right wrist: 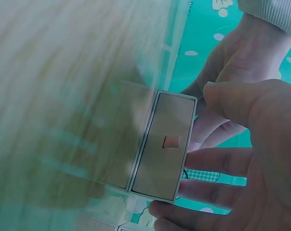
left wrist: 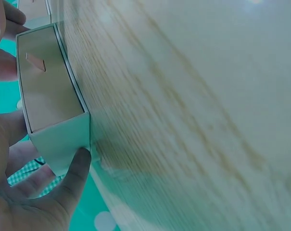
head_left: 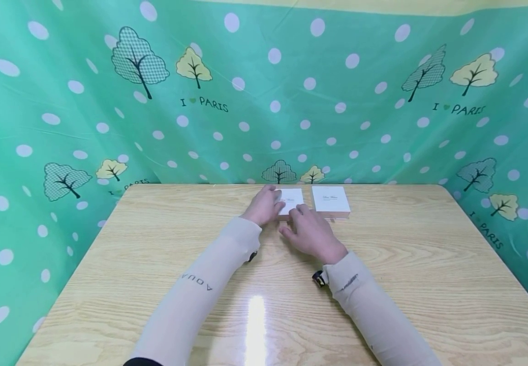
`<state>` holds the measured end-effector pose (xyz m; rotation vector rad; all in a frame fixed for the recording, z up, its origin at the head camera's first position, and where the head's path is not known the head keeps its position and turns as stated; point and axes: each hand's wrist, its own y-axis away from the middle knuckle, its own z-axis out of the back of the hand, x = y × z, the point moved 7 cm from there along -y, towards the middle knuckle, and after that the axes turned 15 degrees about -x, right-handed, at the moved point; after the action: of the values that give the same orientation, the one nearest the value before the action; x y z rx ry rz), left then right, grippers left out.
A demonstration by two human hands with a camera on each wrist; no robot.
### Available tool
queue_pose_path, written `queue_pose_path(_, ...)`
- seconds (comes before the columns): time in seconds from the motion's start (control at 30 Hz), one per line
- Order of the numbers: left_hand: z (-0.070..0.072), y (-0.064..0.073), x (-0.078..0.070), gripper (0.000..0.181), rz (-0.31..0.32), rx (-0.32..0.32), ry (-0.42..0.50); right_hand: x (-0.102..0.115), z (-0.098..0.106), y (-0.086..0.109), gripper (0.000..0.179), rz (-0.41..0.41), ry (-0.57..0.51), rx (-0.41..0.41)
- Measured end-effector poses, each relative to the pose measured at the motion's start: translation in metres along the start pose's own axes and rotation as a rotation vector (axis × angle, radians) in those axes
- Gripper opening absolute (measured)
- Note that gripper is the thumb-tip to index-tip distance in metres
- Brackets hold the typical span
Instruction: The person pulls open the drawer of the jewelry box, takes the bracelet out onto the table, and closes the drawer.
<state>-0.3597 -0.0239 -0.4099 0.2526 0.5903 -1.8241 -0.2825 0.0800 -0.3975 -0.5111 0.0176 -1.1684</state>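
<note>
A small white-topped drawer box point(head_left: 291, 199) with faint lettering lies near the table's back edge. Its pinkish drawer front point(left wrist: 49, 91) carries a small pull tab point(right wrist: 172, 141), and the drawer is closed. My left hand point(head_left: 264, 205) is at the box's left side; in the left wrist view one fingertip point(left wrist: 81, 156) touches the side wall low down while other fingers lie over the top. From the right, my right hand point(head_left: 313, 233) reaches the same box with fingers extended at its top and right edge. The right thumb point(right wrist: 222, 98) stands apart from the box.
A second matching box point(head_left: 331, 199) sits just to the right, a narrow gap away. Both stand on a wood-grain table point(head_left: 154, 244). Behind and beside the table hangs a green dotted curtain point(head_left: 245, 117) with printed trees.
</note>
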Motion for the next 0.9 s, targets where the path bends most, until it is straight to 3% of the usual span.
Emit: queue_pose_path(0.9,0.0064,0.0103,0.0024,0.050,0.026,-0.002,0.033,0.0025,0.0016,0.0008,0.032,0.018,-0.014,-0.035)
